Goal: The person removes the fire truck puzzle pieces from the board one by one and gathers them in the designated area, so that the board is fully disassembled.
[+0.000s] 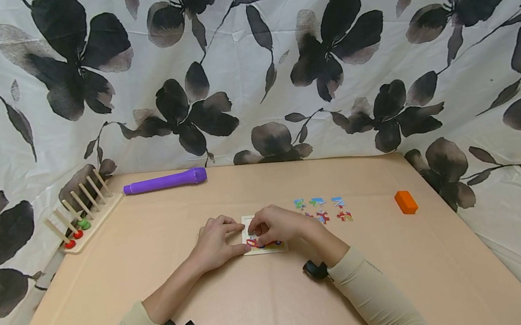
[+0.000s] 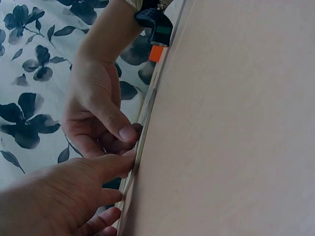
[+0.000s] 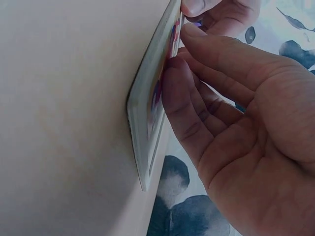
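- Grip, L hand [image 1: 217, 243]: fingers relaxed, near straight; forefinger & thumb touch L edge of puzzle board [image 1: 266, 250], not wrapped round it. Prob. steadies board vs. sliding.
- Grip, R hand [image 1: 275, 223]: fingers bent & bunched low over board face, little gap btwn tips; can't tell if a pc. is pinched, fingers block view. Bunching would suit fine work on small parts.
- Board: flat on table [image 1: 269, 304], btwn both hands, approx. central; prob. set there for equal reach. Printed colour visible nr. bottom, rest mostly covered by R hand.
- Loose puzzle pcs. [image 1: 345, 216]: two rows, just beyond R hand, spaced apart; likely so each can be seen & lifted singly. One partly hidden.
- Orange block [image 1: 406, 202]: far R, well apart from pcs.
- Purple stick [image 1: 164, 181]: rear L, nr. table edge; peg rack [image 1: 104, 216] beside it. Both outside hands' work area.
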Demonstrator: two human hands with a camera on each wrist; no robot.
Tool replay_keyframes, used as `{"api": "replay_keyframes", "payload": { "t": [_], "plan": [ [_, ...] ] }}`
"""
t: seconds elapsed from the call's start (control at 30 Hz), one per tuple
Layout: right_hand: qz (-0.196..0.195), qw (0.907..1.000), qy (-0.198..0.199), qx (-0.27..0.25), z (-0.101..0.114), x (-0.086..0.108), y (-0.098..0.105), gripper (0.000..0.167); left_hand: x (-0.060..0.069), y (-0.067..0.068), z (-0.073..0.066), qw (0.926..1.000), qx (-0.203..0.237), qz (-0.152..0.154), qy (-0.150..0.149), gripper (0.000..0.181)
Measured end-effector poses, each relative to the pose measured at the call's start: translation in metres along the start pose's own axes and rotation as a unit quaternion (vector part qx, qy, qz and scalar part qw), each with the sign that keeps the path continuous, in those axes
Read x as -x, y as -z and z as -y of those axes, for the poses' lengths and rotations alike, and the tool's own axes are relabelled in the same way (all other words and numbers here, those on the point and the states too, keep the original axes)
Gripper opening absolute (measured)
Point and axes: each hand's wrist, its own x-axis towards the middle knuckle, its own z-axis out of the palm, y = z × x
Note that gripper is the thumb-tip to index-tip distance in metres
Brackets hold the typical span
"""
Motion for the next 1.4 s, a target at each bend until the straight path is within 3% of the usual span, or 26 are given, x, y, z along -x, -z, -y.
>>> {"api": "replay_keyframes", "payload": {
  "t": [0.6,1.4],
  "plan": [
    [0.007,1.0,-0.003,0.003,-0.0036,-0.0041,-0.0055,0.024,0.0011,0.0003,0.0008,0.9999,0.013,-0.001,-0.008,0.055],
    [0.011,0.9998,0.01,0.014,-0.0006,-0.0034,-0.0045,0.023,-0.0007,0.0044,0.0064,0.9991,0.022,0.032,-0.013,0.061]
  ]
}}
